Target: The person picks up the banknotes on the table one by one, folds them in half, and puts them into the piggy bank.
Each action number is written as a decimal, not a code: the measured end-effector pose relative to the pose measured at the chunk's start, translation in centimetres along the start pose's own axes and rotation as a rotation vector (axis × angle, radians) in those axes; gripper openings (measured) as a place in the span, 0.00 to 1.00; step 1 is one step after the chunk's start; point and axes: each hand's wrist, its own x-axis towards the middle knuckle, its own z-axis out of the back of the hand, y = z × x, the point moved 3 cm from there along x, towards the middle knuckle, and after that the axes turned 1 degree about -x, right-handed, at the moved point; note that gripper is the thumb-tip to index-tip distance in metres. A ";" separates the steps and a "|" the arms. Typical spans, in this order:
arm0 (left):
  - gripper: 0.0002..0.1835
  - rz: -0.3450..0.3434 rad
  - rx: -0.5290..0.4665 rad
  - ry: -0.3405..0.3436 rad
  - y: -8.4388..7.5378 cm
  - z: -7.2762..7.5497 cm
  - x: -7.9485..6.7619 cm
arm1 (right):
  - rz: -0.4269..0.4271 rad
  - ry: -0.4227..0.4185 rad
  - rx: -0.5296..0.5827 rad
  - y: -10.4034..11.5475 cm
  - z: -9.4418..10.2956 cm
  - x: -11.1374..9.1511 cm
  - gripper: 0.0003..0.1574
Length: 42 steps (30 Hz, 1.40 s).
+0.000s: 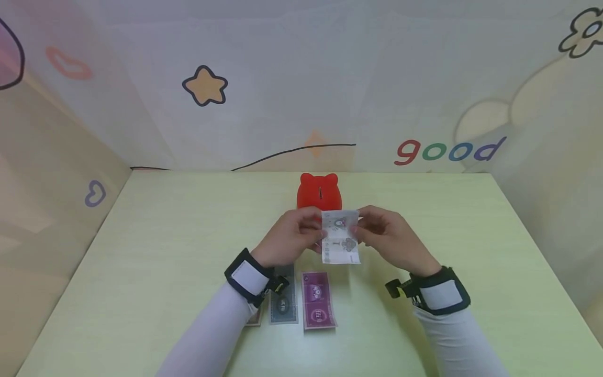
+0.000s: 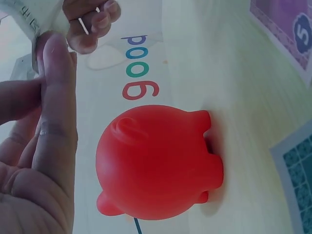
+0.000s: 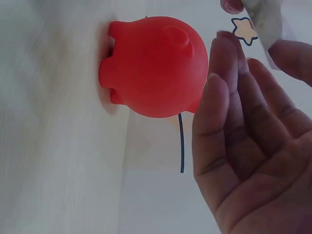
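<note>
A pale play banknote with a printed animal figure is held up between both hands in the head view. The left hand pinches its left edge between thumb and fingers. At the right edge, the right hand has its thumb against the note. The right wrist view shows a gap between the note and the loosely extended fingers of that hand. Just behind the hands stands a red piggy bank, a slot on its top; its lower part is hidden in the head view.
A purple note and a blue-grey note lie on the table nearest the person. Another note is mostly hidden by the left wrist. A printed backdrop rises behind the table.
</note>
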 end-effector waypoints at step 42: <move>0.14 0.002 0.022 -0.223 0.1 0.7 0.1 | -0.023 -0.067 0.002 -0.5 -1.1 0.5 0.20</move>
